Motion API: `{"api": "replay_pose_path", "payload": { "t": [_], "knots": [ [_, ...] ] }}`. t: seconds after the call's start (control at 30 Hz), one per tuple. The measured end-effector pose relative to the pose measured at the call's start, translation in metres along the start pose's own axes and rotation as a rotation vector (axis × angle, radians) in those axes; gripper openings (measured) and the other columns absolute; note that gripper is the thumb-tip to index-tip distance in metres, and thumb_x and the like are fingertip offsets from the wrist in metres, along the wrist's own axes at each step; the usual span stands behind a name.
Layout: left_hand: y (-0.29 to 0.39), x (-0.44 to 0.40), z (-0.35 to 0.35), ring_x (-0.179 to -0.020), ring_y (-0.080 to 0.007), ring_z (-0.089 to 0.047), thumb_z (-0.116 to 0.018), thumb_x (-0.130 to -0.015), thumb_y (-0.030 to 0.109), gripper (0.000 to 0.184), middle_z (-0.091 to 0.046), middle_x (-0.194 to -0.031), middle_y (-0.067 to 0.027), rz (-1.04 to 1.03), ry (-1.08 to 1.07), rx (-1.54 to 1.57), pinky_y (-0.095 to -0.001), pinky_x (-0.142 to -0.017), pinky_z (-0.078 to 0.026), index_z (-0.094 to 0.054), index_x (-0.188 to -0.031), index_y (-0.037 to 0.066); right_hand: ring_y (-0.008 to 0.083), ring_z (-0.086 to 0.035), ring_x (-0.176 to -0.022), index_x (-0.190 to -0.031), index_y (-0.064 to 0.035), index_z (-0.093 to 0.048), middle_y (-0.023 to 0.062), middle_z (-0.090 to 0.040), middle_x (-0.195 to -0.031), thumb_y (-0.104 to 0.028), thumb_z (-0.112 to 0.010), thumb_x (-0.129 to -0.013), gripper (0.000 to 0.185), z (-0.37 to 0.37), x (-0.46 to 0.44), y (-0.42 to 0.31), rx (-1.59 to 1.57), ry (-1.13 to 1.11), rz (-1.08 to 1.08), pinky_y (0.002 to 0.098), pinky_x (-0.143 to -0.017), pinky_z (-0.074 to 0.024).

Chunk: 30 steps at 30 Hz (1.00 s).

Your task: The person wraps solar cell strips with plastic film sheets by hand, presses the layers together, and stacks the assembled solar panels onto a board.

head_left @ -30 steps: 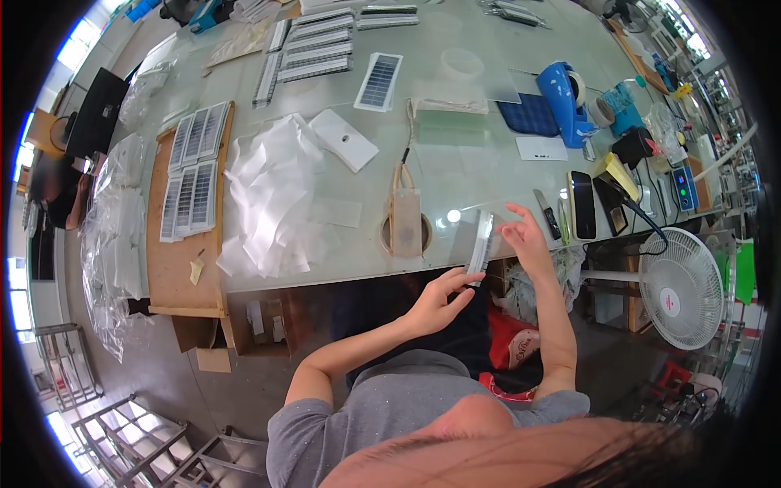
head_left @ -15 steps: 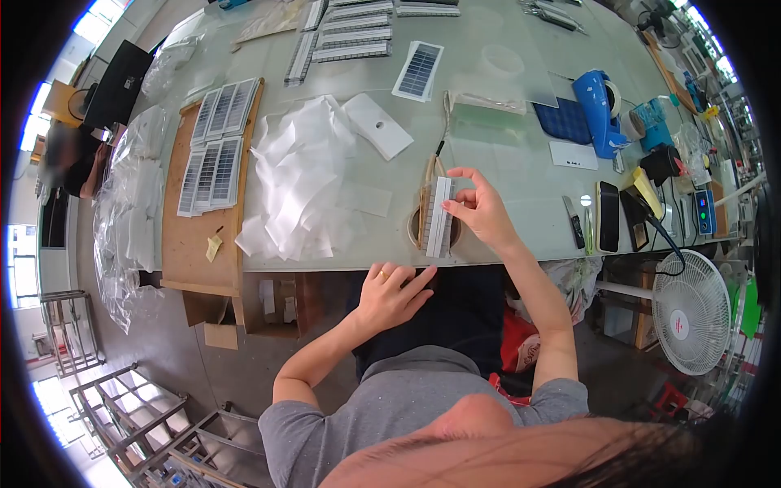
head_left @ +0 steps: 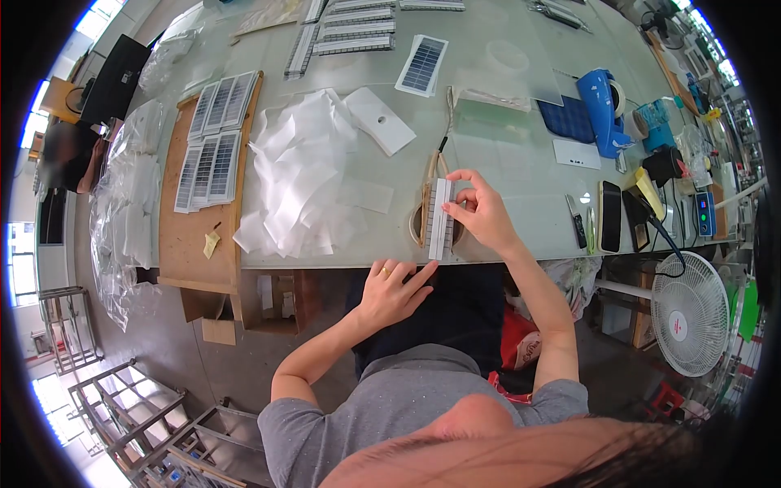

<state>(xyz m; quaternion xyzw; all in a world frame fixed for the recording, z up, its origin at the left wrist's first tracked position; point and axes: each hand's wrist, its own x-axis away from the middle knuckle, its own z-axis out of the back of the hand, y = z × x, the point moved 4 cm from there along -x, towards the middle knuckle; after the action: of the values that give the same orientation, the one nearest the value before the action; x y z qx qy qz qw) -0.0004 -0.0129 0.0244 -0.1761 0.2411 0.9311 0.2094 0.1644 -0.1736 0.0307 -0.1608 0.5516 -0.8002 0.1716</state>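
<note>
A narrow striped strip stack [head_left: 440, 221] lies upright in view over the wooden-handled tool [head_left: 425, 199] and the round hole near the table's front edge. My right hand [head_left: 482, 213] has its thumb and forefinger at the strip's upper right side, pinching it. My left hand [head_left: 392, 291] is at the table edge, its fingers spread, with the forefinger tip at the strip's lower end. To the left lies a heap of thin white sheets [head_left: 297, 179]; a white card with a hole [head_left: 380, 121] lies beyond it.
Printed cards stand in rows on a wooden board [head_left: 189, 250] at left. More strips [head_left: 355, 42] lie at the back. A blue tape dispenser [head_left: 600, 114], a knife [head_left: 576, 221], a phone [head_left: 608, 216] and a fan [head_left: 690, 313] are at right.
The strip has moved left from the table's edge to over the wooden-handled tool, with my right hand following. My left hand has moved left and its fingers have let go of the strip's lower end.
</note>
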Motion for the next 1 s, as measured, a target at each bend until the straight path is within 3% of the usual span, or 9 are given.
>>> {"api": "replay_pose_path", "payload": {
  "t": [0.87,1.0],
  "knots": [
    [-0.0044,-0.0002,-0.0019,-0.082,-0.0187,-0.051,-0.080,-0.079,0.028,0.053,-0.052,-0.098,-0.0013,-0.044,-0.014,-0.038,-0.0351,-0.078,-0.043,-0.067,-0.130,0.021,0.0103,-0.049,-0.051,-0.122,-0.0131,-0.057,0.0004,-0.065,-0.070,-0.018,-0.078,-0.085,0.043,-0.0001,0.0031,-0.0064,0.175,0.028,0.093,0.0277,-0.051,-0.0397],
    [-0.0055,-0.0006,-0.0015,-0.081,-0.0189,-0.052,-0.080,-0.080,0.028,0.053,-0.053,-0.098,-0.0013,-0.049,-0.018,-0.033,-0.0354,-0.078,-0.043,-0.066,-0.130,0.021,0.0113,-0.054,-0.064,-0.119,-0.0130,-0.060,0.0018,-0.063,-0.085,-0.020,-0.079,-0.083,0.042,0.0013,0.0025,-0.0103,0.224,0.060,0.104,0.0279,-0.057,-0.0432]
  ]
}}
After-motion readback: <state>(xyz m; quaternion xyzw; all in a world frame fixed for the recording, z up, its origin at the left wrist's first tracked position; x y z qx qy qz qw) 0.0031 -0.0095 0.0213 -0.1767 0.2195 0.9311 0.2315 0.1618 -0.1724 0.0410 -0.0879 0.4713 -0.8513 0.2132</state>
